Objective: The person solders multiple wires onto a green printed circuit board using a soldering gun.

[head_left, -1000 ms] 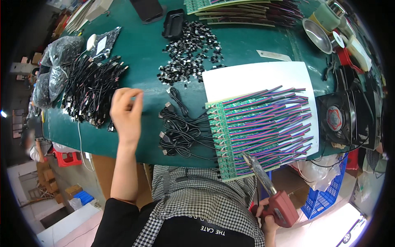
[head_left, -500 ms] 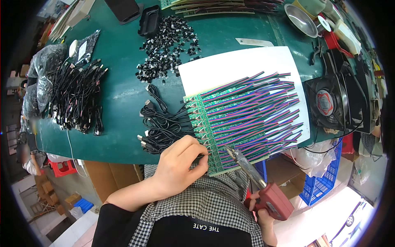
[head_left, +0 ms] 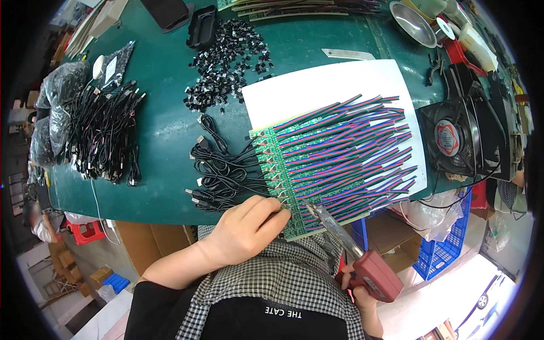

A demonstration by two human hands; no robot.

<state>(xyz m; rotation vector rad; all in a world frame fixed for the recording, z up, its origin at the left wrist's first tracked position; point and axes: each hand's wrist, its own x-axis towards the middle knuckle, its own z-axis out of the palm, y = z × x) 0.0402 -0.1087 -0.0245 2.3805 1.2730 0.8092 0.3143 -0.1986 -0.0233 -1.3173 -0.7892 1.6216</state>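
My left hand (head_left: 246, 229) is closed in a pinch at the left edge of a green circuit board panel (head_left: 292, 231), on the thin end of a cable mostly hidden by the fingers. In my right hand (head_left: 362, 292) is a dark red soldering gun (head_left: 382, 276), its metal tip resting over the panel just right of my left fingertips. Ribbons of coloured wires (head_left: 345, 156) fan out rightward from the panel. Black USB cables (head_left: 218, 170) join its left edge and lie coiled beside it. A white sheet (head_left: 323, 85) lies underneath.
Many small black connectors (head_left: 226, 68) are heaped beyond the panel, near a black tray (head_left: 202, 28). More black cables (head_left: 105, 133) lie at left. A fan (head_left: 450, 139) stands at right, with a metal bowl (head_left: 412, 24) behind. A blade (head_left: 348, 54) lies past the sheet.
My left hand has shifted slightly and its fingers have straightened somewhat at the panel's edge. The soldering gun's tip has moved a little left, toward those fingers.
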